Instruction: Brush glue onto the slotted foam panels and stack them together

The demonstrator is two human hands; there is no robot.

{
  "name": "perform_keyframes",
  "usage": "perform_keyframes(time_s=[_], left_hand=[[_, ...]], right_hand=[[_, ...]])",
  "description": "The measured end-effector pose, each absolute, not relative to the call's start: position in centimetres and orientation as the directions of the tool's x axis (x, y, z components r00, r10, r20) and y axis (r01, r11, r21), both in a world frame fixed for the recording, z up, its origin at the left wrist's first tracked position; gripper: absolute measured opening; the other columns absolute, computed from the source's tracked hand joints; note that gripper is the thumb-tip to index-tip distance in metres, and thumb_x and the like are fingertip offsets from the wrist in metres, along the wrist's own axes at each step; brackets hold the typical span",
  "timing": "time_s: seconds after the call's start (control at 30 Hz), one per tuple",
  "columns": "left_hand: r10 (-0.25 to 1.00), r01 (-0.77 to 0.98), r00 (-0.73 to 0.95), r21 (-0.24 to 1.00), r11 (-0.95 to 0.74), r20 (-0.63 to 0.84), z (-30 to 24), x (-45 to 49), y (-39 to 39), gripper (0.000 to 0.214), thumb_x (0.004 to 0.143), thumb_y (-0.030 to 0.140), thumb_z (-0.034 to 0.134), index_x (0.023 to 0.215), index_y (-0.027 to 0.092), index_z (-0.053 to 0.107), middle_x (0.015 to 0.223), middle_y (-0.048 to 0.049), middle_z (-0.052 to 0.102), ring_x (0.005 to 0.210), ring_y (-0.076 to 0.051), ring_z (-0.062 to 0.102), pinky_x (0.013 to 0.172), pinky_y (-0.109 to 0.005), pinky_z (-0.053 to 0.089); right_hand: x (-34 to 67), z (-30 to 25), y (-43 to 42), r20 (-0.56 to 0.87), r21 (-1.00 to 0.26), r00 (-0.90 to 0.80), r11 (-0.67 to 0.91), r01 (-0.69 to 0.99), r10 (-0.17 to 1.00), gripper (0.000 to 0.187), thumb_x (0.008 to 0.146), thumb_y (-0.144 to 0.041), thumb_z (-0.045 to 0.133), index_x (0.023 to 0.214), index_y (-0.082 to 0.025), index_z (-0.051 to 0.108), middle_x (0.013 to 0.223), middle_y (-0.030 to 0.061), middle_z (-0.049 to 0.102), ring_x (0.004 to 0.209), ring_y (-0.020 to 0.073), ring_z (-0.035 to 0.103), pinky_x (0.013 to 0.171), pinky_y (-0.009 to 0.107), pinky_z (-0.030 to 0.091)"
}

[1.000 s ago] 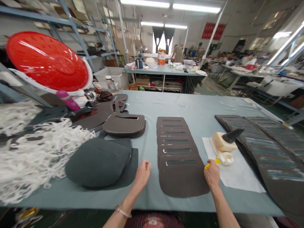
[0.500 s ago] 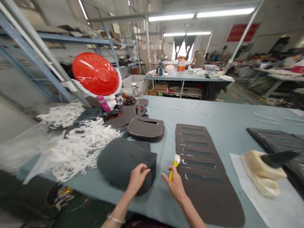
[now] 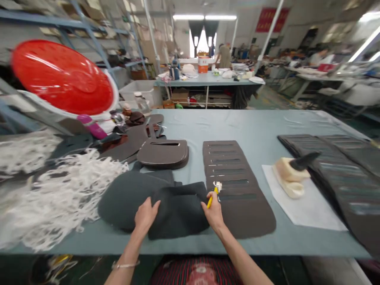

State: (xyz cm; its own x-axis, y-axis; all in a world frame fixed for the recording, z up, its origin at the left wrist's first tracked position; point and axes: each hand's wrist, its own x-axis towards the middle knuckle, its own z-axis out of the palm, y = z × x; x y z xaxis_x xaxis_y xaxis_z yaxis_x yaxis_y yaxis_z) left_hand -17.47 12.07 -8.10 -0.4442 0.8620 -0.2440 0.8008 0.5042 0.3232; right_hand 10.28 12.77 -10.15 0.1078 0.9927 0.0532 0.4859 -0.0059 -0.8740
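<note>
A dark grey fabric panel [image 3: 179, 215] is lifted between my two hands over the near part of the table. My left hand [image 3: 145, 215] is closed on its left edge. My right hand [image 3: 214, 213] pinches its right edge and also holds a yellow-handled brush [image 3: 216, 191], whose bristles carry something white and point up and away. More dark grey panels [image 3: 118, 204] lie under and to the left of the lifted one. Just right of my right hand, overlapping brown panels [image 3: 246, 223] with slots run away from me in a row, white smears beside some slots.
Beyond the grey panels sits a stack of slotted brown pieces [image 3: 163, 156]. White strips [image 3: 71, 194] are heaped on the left, near a red lid-like disc [image 3: 65, 79]. A beige container [image 3: 287, 174] with a black object stands on a white sheet [image 3: 314, 213], beside dark stacked panels [image 3: 353, 178].
The dark grey panel has come up off its pile and moved right. My right hand, brush still in it, has joined its right edge. The view has swung right.
</note>
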Motion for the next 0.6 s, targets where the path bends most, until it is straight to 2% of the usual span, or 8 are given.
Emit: perform_keyframes(time_s=[0.07,0.13,0.2,0.23,0.3,0.4,0.5,0.6], left_hand=[[0.914,0.768,-0.259,0.507,0.391,-0.313,-9.1,-14.8,12.7,0.044,0.082,0.048,0.043,0.107,0.014,0.056,0.103,-0.0164,0.066,0.101,-0.03,0.06,0.088,-0.041,0.045],[0.94,0.64,-0.049,0.712,0.289,-0.338,-10.2,-10.8,13.0,0.042,0.082,0.047,0.044,0.107,0.015,0.057,0.11,-0.013,0.065,0.107,-0.026,0.058,0.093,-0.038,0.043],[0.938,0.5,0.104,0.832,0.238,-0.331,-11.4,-6.2,12.7,0.04,0.081,0.042,0.046,0.111,0.016,0.054,0.115,-0.011,0.063,0.109,-0.023,0.057,0.096,-0.036,0.041],[0.936,0.459,0.145,0.86,0.223,-0.32,-12.0,-3.9,12.5,0.038,0.08,0.037,0.047,0.111,0.016,0.053,0.115,-0.0105,0.062,0.108,-0.022,0.057,0.096,-0.036,0.042],[0.924,0.449,0.179,0.864,0.229,-0.338,-13.2,0.3,11.8,0.032,0.074,0.026,0.053,0.104,0.015,0.054,0.102,-0.0094,0.065,0.095,-0.021,0.06,0.089,-0.036,0.045],[0.934,0.479,0.139,0.847,0.229,-0.33,-14.6,4.8,10.6,0.036,0.068,0.016,0.054,0.104,0.015,0.049,0.092,-0.0076,0.062,0.086,-0.02,0.059,0.084,-0.037,0.046],[0.98,0.51,0.066,0.85,0.13,-0.189,-15.1,6.7,9.4,0.049,0.067,0.012,0.054,0.113,0.017,0.041,0.106,-0.0089,0.053,0.097,-0.019,0.054,0.09,-0.036,0.043],[0.993,0.551,0.042,0.831,0.072,-0.114,-15.1,6.7,8.8,0.052,0.068,0.013,0.052,0.118,0.018,0.037,0.11,-0.0084,0.047,0.097,-0.017,0.052,0.09,-0.036,0.044]], right_hand=[[14.2,-10.4,12.1,0.048,-0.842,0.183,-0.059,0.537,0.982,0.026,0.071,-0.026,0.05,0.094,-0.023,0.041,0.081,-0.0017,0.053,0.066,0.0137,0.052,0.067,0.025,0.04],[19.1,-10.8,11.1,0.057,-0.786,0.251,-0.112,0.607,0.966,0.025,0.071,-0.025,0.049,0.095,-0.023,0.041,0.081,-0.0012,0.053,0.065,0.0139,0.053,0.066,0.025,0.04],[24.5,-11.3,9.9,0.066,-0.69,0.307,-0.179,0.701,0.949,0.024,0.071,-0.021,0.046,0.095,-0.022,0.042,0.079,-0.0007,0.053,0.062,0.0144,0.053,0.063,0.026,0.039],[27.1,-11.7,9.3,0.069,-0.626,0.328,-0.215,0.75,0.942,0.024,0.072,-0.018,0.045,0.095,-0.022,0.043,0.076,-0.0005,0.053,0.061,0.0148,0.053,0.062,0.026,0.039],[31.8,-12.4,8.1,0.073,-0.484,0.354,-0.277,0.83,0.932,0.026,0.071,-0.013,0.042,0.095,-0.021,0.044,0.075,0.0005,0.053,0.061,0.0157,0.053,0.058,0.025,0.036],[36.4,-13.3,6.9,0.082,-0.327,0.348,-0.304,0.895,0.934,0.033,0.069,-0.005,0.039,0.097,-0.02,0.047,0.083,0.004,0.056,0.066,0.0161,0.056,0.055,0.024,0.035],[38.1,-13.9,6.4,0.099,-0.262,0.313,-0.279,0.924,0.944,0.039,0.067,-0.001,0.04,0.101,-0.019,0.048,0.1,0.0077,0.058,0.073,0.0161,0.058,0.054,0.023,0.036],[38.1,-14.3,6.5,0.137,-0.245,0.268,-0.23,0.942,0.954,0.042,0.066,0.0,0.041,0.103,-0.019,0.049,0.12,0.0104,0.054,0.083,0.0174,0.06,0.054,0.023,0.039]])
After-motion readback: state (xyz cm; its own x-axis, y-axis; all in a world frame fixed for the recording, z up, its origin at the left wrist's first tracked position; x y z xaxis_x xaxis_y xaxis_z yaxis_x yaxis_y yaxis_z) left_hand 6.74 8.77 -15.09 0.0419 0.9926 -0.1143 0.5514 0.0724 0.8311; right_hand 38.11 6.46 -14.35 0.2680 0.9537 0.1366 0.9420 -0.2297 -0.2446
